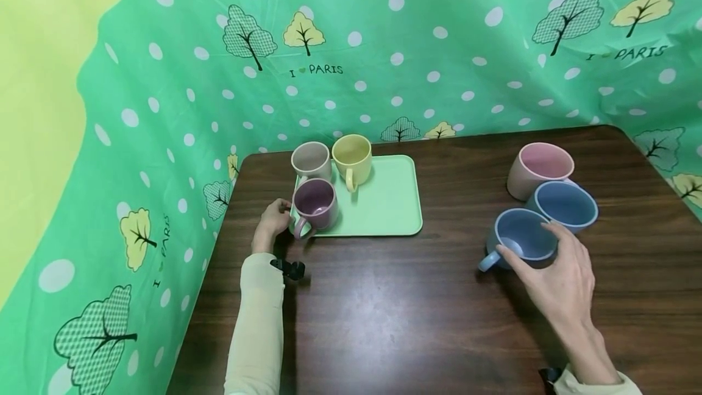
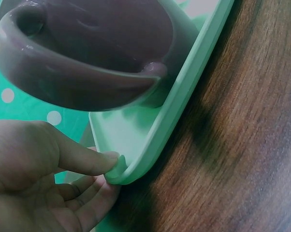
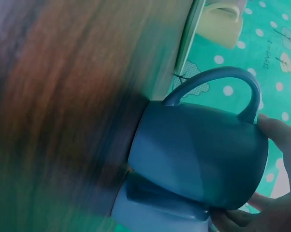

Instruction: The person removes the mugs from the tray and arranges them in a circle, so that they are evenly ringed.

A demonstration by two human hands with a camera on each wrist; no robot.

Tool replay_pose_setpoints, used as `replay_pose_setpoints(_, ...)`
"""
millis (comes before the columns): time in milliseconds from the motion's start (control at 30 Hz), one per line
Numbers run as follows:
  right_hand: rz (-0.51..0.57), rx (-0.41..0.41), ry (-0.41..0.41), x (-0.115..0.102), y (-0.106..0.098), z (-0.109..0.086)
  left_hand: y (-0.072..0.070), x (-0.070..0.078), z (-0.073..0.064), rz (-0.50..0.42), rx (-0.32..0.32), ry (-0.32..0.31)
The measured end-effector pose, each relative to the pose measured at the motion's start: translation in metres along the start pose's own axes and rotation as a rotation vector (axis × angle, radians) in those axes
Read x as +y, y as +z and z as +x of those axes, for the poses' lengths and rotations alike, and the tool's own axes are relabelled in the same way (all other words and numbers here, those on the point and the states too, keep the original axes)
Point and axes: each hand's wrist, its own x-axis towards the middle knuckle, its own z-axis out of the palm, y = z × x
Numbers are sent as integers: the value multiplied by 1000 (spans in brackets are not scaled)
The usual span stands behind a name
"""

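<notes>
My left hand (image 1: 273,218) pinches the near left corner of a light green tray (image 1: 384,206). In the left wrist view, the thumb (image 2: 94,162) lies on top of the tray's rim with fingers beneath. On the tray, a purple mug (image 1: 323,215) stands nearest that hand, with a grey mug (image 1: 311,163) and a yellow mug (image 1: 353,163) behind it. My right hand (image 1: 567,279) spans a blue mug (image 1: 521,236), thumb near its handle and fingers at the opposite side of the rim. A second blue mug (image 1: 567,206) stands right behind it.
A pink mug (image 1: 534,172) stands at the back right, close behind the second blue mug. All of this is on a dark wooden table (image 1: 378,309). A green patterned cloth (image 1: 417,66) hangs behind the table and along its left side.
</notes>
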Motion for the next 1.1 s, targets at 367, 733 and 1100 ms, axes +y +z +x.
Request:
replay_pose_setpoints(367,-7,0,9,5,-4,2,1,0,0,3,-13,-6)
replay_pose_setpoints(733,-5,13,2,12,-9,5,-1,2,-1,2,-16,-16)
replay_pose_setpoints(1100,-44,0,9,12,-15,6,-1,1,1,11,-15,-8)
